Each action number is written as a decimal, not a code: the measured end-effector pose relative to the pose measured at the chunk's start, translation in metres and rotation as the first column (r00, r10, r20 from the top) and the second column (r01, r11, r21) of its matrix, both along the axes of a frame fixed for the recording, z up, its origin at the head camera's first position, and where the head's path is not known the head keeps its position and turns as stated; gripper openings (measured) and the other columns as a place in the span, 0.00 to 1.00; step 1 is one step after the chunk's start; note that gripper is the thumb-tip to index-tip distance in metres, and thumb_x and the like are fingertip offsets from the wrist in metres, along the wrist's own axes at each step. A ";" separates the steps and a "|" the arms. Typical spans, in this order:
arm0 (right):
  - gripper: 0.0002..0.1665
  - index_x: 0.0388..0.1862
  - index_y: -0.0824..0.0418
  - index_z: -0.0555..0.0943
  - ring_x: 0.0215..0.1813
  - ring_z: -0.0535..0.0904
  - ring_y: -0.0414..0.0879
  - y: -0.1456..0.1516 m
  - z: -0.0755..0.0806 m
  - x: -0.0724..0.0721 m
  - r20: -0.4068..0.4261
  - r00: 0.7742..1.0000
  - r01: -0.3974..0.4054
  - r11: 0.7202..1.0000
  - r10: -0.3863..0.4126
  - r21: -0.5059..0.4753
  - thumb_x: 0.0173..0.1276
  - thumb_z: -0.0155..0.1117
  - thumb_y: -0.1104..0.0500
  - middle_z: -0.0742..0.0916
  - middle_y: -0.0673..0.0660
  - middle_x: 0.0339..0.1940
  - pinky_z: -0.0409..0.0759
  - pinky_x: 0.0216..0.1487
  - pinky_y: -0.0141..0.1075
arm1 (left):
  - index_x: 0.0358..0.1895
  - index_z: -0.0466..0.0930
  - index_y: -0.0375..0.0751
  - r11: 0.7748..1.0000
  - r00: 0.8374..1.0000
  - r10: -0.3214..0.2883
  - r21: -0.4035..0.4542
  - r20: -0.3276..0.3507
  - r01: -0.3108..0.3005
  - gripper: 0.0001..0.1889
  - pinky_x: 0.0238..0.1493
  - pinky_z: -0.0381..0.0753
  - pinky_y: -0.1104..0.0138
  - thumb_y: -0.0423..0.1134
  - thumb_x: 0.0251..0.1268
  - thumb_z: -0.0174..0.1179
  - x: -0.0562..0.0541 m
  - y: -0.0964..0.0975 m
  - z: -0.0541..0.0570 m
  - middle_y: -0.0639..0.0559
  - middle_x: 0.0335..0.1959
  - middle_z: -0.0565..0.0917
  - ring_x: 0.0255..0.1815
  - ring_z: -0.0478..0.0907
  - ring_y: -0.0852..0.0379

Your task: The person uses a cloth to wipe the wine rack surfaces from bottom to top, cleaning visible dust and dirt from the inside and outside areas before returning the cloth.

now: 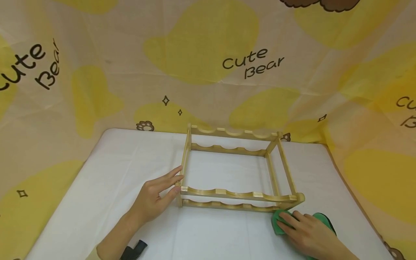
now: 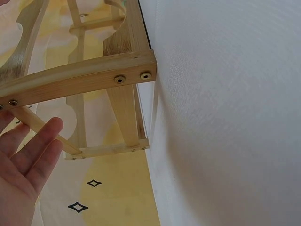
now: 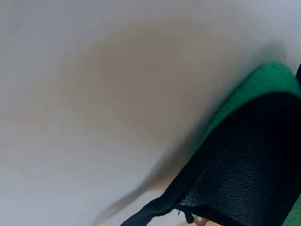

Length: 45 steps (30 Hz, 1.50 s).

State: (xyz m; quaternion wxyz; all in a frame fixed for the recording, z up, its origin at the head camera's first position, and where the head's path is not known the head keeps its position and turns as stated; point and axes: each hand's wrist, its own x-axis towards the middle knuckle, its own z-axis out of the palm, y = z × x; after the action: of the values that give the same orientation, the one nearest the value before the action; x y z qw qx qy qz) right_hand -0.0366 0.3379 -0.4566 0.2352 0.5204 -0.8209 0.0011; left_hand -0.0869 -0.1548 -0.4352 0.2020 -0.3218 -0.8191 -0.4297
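Note:
A pale wooden rack (image 1: 227, 194) with scalloped rails stands on the white table. At its left side is my left hand (image 1: 151, 198), fingers nearly straight against the side frame and thumb by the near corner. Seen from the left wrist, these fingers (image 2: 44, 150) lie beside the rack's side bar (image 2: 84, 77), which has metal screws. My right hand (image 1: 308, 233) grips a soft green cloth (image 1: 278, 222) just below the rack's near right corner. More green material with a black edge shows beyond that hand. In the right wrist view, the green fabric (image 3: 268, 77) borders a black leathery piece (image 3: 235, 174) with a strap.
The white table (image 1: 214, 234) extends around the rack. A black object (image 1: 134, 250) lies by the left forearm at the front edge. Behind and to both sides hangs a yellow-patterned curtain (image 1: 201, 43), close to the rack's far side.

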 end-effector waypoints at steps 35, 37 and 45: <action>0.24 0.44 0.66 0.86 0.28 0.71 0.49 -0.005 0.075 -0.005 -0.203 0.976 -0.109 0.986 0.081 -0.128 0.87 0.45 0.55 0.88 0.63 0.47 0.68 0.21 0.32 | 0.58 0.87 0.35 1.000 1.000 -0.007 0.012 -0.008 0.008 0.19 0.68 0.75 0.73 0.27 0.63 0.67 -0.001 0.000 0.000 0.40 0.67 0.81 0.61 0.84 0.43; 0.24 0.44 0.66 0.87 0.28 0.71 0.49 -0.008 0.075 -0.005 -0.204 0.976 -0.106 0.984 0.076 -0.141 0.86 0.45 0.54 0.88 0.63 0.47 0.69 0.20 0.32 | 0.58 0.87 0.35 1.000 1.000 -0.006 0.013 -0.009 0.006 0.19 0.68 0.75 0.73 0.27 0.63 0.67 -0.001 0.000 0.000 0.40 0.67 0.81 0.61 0.84 0.43; 0.24 0.41 0.65 0.88 0.27 0.73 0.49 -0.022 0.076 -0.009 -0.240 0.968 -0.115 0.981 0.075 -0.156 0.86 0.46 0.55 0.89 0.62 0.45 0.68 0.18 0.30 | 0.58 0.87 0.34 1.000 1.000 -0.009 0.016 -0.012 0.010 0.19 0.67 0.75 0.74 0.26 0.63 0.67 -0.001 0.001 0.000 0.40 0.67 0.81 0.61 0.84 0.44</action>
State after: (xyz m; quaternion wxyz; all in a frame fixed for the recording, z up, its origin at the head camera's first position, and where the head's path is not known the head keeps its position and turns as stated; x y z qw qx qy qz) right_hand -0.0452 0.3163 -0.3804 0.3727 0.5339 -0.7587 0.0208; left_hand -0.0877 -0.1543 -0.4353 0.2074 -0.3267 -0.8130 -0.4350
